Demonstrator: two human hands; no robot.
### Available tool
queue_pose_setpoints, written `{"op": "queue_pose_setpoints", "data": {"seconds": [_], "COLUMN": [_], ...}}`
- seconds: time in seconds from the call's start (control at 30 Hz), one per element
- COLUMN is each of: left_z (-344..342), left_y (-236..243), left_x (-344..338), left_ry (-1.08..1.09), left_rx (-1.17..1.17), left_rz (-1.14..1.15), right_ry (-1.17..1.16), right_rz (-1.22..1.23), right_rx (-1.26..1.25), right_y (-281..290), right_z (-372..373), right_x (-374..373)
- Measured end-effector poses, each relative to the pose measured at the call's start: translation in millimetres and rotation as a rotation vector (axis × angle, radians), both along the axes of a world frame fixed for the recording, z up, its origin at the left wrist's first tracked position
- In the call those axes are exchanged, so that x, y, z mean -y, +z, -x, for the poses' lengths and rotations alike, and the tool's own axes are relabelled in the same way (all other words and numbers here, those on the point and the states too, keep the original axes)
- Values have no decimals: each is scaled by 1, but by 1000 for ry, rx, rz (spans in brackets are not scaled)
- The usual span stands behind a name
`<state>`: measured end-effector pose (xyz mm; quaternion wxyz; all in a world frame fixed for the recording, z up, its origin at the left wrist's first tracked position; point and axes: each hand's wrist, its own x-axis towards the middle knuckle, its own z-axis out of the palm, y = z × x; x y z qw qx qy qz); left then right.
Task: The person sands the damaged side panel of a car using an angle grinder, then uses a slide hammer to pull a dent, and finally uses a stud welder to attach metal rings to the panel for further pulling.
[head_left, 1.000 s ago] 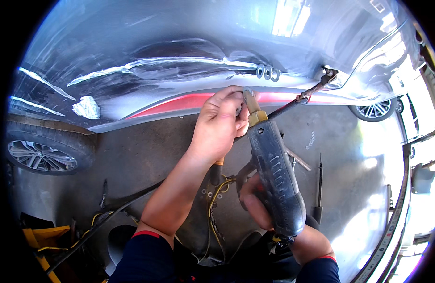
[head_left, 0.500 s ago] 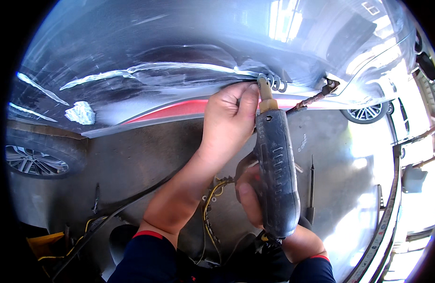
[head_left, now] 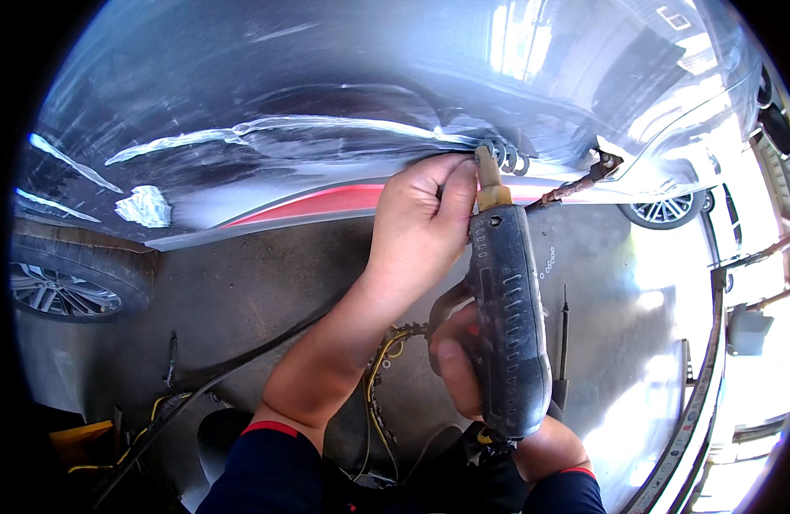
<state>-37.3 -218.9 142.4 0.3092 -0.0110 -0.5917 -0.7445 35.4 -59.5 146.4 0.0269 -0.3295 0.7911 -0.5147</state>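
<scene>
A black pistol-shaped spot-welding gun (head_left: 511, 317) with a brass-coloured tip stands against the lower part of a dark car panel (head_left: 266, 64). My right hand (head_left: 459, 368) is wrapped round its grip, partly hidden behind the gun's body. Beside the tip, my left hand (head_left: 421, 210) is closed, thumb pressed on the bent forefinger; what it pinches, if anything, is hidden. Several small metal rings (head_left: 510, 157) stand in a row on the panel, just right of the tip. A bare, whitish scraped crease (head_left: 344, 122) runs leftward from there.
A rusty clamp (head_left: 594, 174) grips the panel edge at right, with a cable behind the gun. Below the panel's red strip (head_left: 335, 200) lie loose washers (head_left: 547, 261), a long thin tool (head_left: 565, 343) and yellow-black cables (head_left: 374, 385). A car wheel (head_left: 65, 287) is at left.
The gun and my left hand have shifted slightly right and down in the picture. Both hands keep the same grip.
</scene>
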Motion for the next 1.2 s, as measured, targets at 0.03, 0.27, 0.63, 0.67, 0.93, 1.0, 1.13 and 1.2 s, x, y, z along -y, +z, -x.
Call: {"op": "queue_pose_setpoints", "data": {"seconds": [0.03, 0.27, 0.63, 0.67, 0.93, 1.0, 1.13, 1.2], "left_z": [0, 0, -6, -8, -19, -20, -24, -23], "left_y": [0, 0, -3, -2, -10, -14, -18, -25], "left_x": [0, -1, 5, 5, 13, 17, 25, 29], "left_ry": [0, 8, 56, -54, -444, -449, -510, -537], "left_rx": [0, 5, 33, 114, 324, 298, 161, 111], "left_rz": [1, 21, 97, -62, -613, -598, -569, -563], "right_ry": [1, 8, 29, 5, -49, -75, 81, 157], "right_rz": [-1, -2, 16, 67, -135, -303, -88, 78], "right_rx": [-8, -24, -231, -228, 21, 178, 177, 207], "right_y": [0, -1, 10, 7, -28, -33, -27, -23], "right_z": [1, 4, 7, 7, -16, -23, -26, -22], "right_x": [-1, -3, 3, 4, -25, -37, -50, -52]}}
